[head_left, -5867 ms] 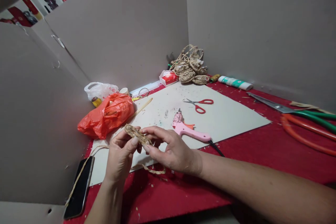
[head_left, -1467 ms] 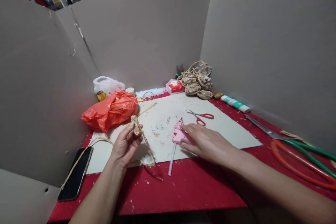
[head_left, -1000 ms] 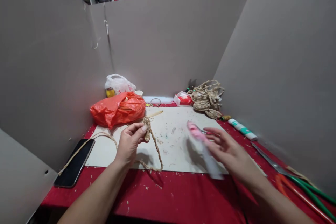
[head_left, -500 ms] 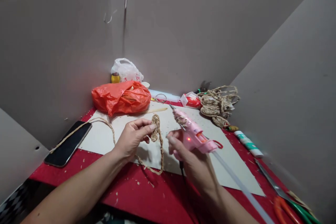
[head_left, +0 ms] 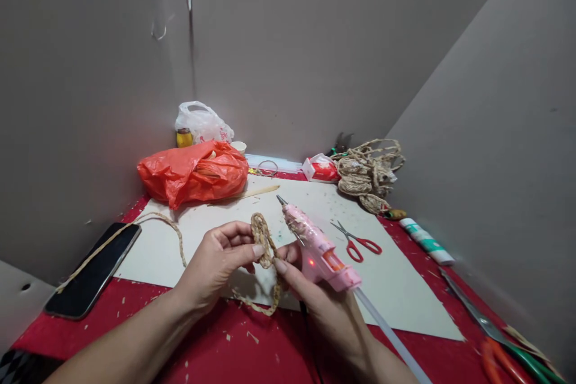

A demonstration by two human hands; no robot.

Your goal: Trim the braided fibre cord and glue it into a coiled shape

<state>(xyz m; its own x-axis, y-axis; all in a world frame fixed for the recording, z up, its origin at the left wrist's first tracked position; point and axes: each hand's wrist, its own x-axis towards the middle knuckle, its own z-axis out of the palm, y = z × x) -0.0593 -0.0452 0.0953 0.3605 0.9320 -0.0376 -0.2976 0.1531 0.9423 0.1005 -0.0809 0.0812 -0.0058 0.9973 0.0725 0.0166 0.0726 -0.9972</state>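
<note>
Between the thumb and fingers of my left hand (head_left: 225, 258) is a small flat coil of braided straw cord (head_left: 260, 235). From the coil the cord hangs in a loop below my hands, and another stretch of it runs left over the phone. My right hand (head_left: 310, 279) is wrapped round a pink hot glue gun (head_left: 310, 240), its nozzle pointing up and to the left and its red light lit. The right thumb and a finger also pinch the cord beside the coil. A long clear glue stick (head_left: 387, 330) sticks out of the gun's back.
White board (head_left: 405, 288) covers part of the red table. Small red scissors (head_left: 355, 241) lie right of the gun; large shears (head_left: 486, 324) lie further right. A phone (head_left: 92, 270), an orange plastic bag (head_left: 193, 174) and a bundle of braided cord (head_left: 360, 174) surround the board.
My right hand has moved left to the coil, and its thumb and finger now pinch the cord. The glue gun came along, uncovering the red scissors. The view has shifted slightly right.
</note>
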